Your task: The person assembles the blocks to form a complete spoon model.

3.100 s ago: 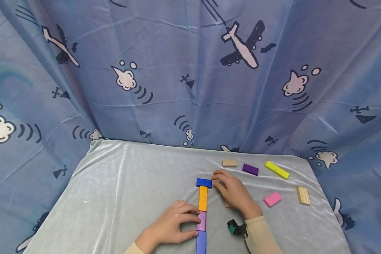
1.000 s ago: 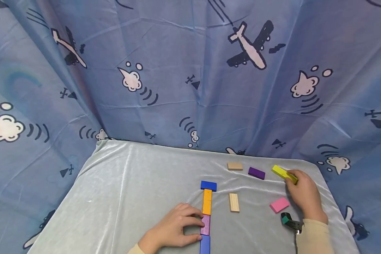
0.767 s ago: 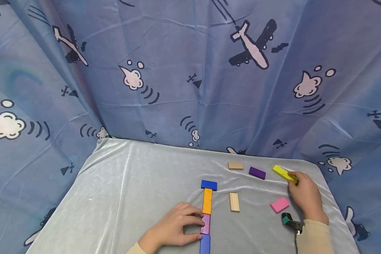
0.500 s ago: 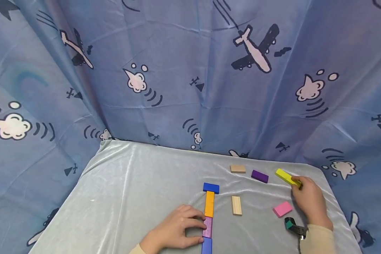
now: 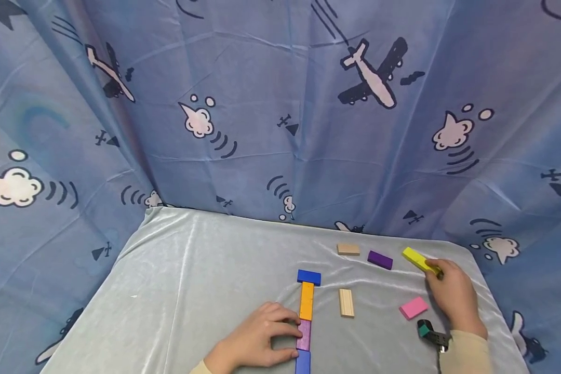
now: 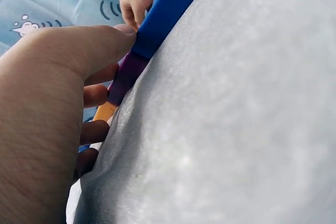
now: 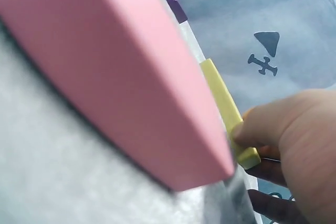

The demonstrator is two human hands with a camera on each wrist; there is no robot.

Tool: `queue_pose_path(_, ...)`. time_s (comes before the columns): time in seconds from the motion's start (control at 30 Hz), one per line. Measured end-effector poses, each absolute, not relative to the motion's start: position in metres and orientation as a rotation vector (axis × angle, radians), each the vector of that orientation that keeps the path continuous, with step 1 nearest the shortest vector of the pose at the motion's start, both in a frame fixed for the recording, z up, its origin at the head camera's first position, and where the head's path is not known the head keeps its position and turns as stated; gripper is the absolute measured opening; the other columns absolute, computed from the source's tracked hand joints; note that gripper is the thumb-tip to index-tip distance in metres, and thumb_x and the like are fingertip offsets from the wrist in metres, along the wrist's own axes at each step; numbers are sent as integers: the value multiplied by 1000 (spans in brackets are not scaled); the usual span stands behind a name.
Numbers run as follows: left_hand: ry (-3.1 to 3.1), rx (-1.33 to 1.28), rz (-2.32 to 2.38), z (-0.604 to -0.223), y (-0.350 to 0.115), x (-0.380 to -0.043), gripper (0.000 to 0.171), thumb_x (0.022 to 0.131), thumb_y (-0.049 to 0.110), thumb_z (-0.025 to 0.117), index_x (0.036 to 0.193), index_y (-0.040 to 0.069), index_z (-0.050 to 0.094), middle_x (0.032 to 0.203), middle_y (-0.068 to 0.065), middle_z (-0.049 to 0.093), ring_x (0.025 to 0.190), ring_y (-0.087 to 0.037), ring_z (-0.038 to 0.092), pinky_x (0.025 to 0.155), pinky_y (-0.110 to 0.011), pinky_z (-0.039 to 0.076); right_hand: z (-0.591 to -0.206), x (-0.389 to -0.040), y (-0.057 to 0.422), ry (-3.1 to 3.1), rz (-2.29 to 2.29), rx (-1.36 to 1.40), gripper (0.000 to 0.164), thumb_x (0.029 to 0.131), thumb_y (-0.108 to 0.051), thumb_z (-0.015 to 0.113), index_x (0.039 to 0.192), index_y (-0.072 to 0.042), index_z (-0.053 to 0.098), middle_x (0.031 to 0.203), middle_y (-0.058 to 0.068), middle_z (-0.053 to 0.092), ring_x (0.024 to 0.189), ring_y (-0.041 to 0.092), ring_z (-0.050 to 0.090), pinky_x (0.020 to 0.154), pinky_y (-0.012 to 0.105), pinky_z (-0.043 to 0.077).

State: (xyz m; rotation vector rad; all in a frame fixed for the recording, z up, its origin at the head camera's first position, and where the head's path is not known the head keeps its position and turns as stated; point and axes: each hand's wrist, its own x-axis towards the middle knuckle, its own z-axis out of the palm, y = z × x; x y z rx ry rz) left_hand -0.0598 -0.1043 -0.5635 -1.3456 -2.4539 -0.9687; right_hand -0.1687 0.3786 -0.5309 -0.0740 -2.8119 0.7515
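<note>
My left hand (image 5: 262, 335) rests beside a row of wooden blocks, its fingertips touching the mottled purple block (image 5: 304, 335) and its thumb the lighter blue block (image 5: 303, 362). Beyond these lie an orange block (image 5: 306, 301) and, crosswise at the far end, a dark blue block (image 5: 309, 277). In the left wrist view the thumb meets the edge of the blue block (image 6: 168, 17). Over on the right, my right hand (image 5: 455, 296) pinches the near end of a yellow block (image 5: 414, 256) between thumb and fingers. The right wrist view shows the yellow block (image 7: 223, 98) still low against the cloth.
A pink block (image 5: 413, 308) lies close to the right wrist, with the wrist's dark camera mount (image 5: 432, 335) near it. A dark purple block (image 5: 380, 259), a tan block (image 5: 348, 249) and a striped wooden block (image 5: 347, 303) lie on the grey cloth (image 5: 215, 270). A patterned curtain (image 5: 243, 104) hangs behind.
My right hand has gone from beside the dark blue block to the yellow block and gripped it, uncovering the striped block. Another wooden block at the right is now out of sight. The left hand stays.
</note>
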Motion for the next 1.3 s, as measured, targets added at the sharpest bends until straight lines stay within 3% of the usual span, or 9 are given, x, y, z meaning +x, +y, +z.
queue_pose_path(0.3,-2428,-1354,-984,-564,-102,-59,26,98,43,81,118,26,82,133,10,69,122,-6,60,107,-28,47,-513,-166,366,-2786,800,-80,34,102,-3,65,135,6,68,139,31,61,130,55,56,103,73,43)
queue_pose_path(0.77,-2378,-1328,-959,-567,-107,-58,27,98,45,82,118,27,81,134,10,69,119,-7,60,104,-28,47,-479,-172,308,-2635,895,276,27,97,1,72,124,1,75,130,23,70,124,47,62,103,69,46)
queue_pose_path(1.3,-2382,-1354,-966,-568,-102,-61,27,98,45,81,118,26,81,134,10,69,121,-7,60,105,-30,48,-482,-177,243,-2648,988,517,22,99,0,76,121,-2,78,132,17,71,123,42,66,102,63,53)
